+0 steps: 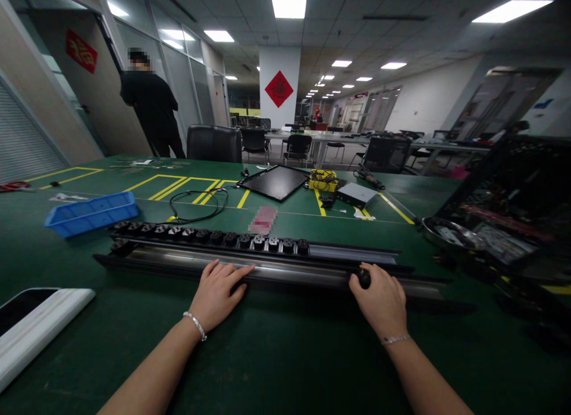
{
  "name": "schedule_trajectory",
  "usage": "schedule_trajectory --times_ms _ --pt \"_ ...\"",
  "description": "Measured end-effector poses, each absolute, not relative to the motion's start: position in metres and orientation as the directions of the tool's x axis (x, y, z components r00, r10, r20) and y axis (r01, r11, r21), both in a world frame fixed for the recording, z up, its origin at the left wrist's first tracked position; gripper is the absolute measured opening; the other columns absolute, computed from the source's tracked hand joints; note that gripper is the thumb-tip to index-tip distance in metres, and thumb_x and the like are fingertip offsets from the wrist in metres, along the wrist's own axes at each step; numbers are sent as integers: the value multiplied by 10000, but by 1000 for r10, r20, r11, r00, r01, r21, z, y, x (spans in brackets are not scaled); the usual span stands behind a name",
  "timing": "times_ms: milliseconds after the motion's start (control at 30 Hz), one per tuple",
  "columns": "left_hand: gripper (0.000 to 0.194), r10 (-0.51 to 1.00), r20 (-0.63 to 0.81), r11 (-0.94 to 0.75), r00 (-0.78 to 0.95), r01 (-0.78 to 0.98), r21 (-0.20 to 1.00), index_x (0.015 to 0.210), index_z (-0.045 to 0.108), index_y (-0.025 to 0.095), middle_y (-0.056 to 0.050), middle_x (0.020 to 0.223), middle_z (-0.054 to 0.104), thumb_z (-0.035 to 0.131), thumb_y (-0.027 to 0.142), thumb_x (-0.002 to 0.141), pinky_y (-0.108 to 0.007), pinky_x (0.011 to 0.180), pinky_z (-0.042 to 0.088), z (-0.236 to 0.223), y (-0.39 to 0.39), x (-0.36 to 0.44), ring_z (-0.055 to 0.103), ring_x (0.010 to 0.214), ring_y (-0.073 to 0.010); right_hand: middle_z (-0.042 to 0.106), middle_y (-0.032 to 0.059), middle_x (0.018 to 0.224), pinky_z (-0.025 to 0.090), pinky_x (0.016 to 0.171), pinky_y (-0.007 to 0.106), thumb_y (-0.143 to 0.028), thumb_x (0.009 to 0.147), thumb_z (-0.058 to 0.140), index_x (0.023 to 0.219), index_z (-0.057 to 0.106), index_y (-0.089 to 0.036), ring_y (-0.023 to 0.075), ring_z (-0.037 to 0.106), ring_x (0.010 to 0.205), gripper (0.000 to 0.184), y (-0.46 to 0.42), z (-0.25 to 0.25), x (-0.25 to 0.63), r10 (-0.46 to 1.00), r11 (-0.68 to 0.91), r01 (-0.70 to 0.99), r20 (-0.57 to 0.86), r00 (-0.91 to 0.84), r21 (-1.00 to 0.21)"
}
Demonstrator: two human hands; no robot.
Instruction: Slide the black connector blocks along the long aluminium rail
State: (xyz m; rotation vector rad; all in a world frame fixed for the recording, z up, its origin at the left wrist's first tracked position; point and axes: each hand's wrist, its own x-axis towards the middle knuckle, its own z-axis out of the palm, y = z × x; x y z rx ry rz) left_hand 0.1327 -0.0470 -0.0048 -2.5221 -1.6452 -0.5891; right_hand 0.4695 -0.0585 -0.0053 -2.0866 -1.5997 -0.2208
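A long black rail with a bare metal inner face (285, 272) lies across the green table in front of me. My left hand (219, 293) rests on its near edge, fingers stretched out and thumb apart. Farther right, my right hand (379, 299) has thumb and fingers curled around a small black round part (364, 278) at the rail's edge. Its exact kind is hard to make out. Just behind lies another rail bearing a row of socket modules (229, 239), mostly black with several lighter faces. Its right end (357, 252) shows a bare channel.
A blue bin (93, 214) sits left, with a white-edged object (49, 329) nearer me. Beyond the rails lie a black cable loop (198, 204), a flat black panel (275, 182), a grey box (357, 194) and a metal bowl (450, 233). A person (154, 106) stands beyond the table.
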Motion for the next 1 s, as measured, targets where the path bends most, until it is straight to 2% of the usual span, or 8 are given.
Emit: schedule_trajectory --times_ms 767,1000 --pt "362 866 352 -428 355 890 156 1203 493 361 25 849 595 415 256 865 -435 980 247 -8 -45 131 539 866 -160 610 103 1092 305 966 431 -375 759 425 1027 570 -167 249 516 1067 369 -57 -5 473 859 -174 936 418 297 -307" --pt "360 872 341 -422 352 893 157 1201 497 357 26 849 596 410 257 866 -436 984 243 -7 -45 132 538 864 -158 610 87 1106 280 992 442 -385 762 424 1033 569 -174 241 516 1074 372 -59 -3 474 866 -181 935 402 299 -305"
